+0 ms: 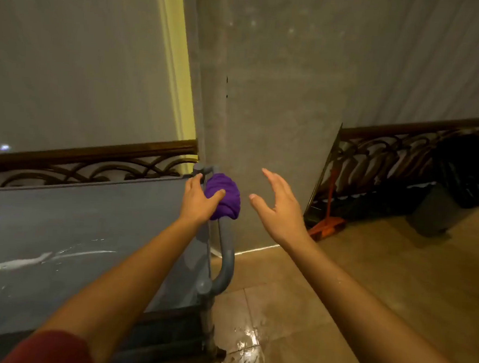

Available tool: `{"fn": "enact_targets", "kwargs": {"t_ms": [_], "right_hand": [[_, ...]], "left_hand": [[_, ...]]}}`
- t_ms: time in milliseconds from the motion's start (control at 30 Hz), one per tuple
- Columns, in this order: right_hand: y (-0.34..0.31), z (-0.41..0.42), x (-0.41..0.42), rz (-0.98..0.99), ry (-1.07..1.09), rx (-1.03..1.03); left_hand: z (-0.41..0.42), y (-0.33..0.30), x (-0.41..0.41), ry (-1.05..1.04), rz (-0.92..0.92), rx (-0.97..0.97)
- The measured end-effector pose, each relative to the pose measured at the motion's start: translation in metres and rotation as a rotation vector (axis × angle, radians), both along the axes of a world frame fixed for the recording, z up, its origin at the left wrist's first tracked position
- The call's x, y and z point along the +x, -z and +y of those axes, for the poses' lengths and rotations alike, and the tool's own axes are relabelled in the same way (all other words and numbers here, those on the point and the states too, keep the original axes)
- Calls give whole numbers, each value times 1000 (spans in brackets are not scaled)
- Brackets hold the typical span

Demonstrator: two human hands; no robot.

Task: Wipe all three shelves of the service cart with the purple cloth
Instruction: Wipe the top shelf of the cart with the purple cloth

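Observation:
The grey service cart fills the left half of the view; its flat top shelf [88,221] shows wet streaks. A grey tubular handle [224,254] runs along the cart's right end. The purple cloth [226,196], bunched up, is draped over that handle near its far end. My left hand [199,198] rests on the handle, thumb pressed onto the cloth and fingers around it. My right hand [280,209] hovers open just right of the cloth, fingers spread, not touching it. The lower shelves are hidden under the top one.
A grey concrete pillar [266,112] stands right behind the handle. Ornate railings [404,153] with wooden tops run along both walls. An orange floor tool [328,218] leans by the pillar, and dark bags sit far right. The tiled floor [337,301] is wet near the cart.

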State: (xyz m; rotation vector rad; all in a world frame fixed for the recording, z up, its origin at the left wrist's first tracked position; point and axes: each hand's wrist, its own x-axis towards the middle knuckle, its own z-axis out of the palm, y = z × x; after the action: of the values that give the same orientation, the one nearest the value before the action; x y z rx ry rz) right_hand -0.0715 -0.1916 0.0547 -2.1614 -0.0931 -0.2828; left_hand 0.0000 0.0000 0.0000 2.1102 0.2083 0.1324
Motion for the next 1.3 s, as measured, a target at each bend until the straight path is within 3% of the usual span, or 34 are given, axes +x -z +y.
{"fn": "enact_targets", "kwargs": {"t_ms": [267,500,633,767,933,1033,1167,1233,1300], "right_hand": [[41,-7,112,137,-130,-124],[93,13,195,491,-146,63],[121,38,223,669,-244,175],[143,50,233,661,-415,233],[136,24,256,488,-571,24],[116,13,270,367,-657,-66],[82,20,265,330,-783,167],[69,29,260,481,-865,384],[60,38,252,768,-974,584]], "left_hand": [[-32,31,61,-125,202,154],[-46,54,79,-194,384,176],[-55,62,81,-230,398,206],[-55,64,81,-261,376,254],[-77,54,82,-370,298,557],[-82,43,78,-445,250,457],[-74,14,66,-505,72,161],[-69,-4,57,-512,10,22],[-65,-17,46,-507,-27,-132]]}}
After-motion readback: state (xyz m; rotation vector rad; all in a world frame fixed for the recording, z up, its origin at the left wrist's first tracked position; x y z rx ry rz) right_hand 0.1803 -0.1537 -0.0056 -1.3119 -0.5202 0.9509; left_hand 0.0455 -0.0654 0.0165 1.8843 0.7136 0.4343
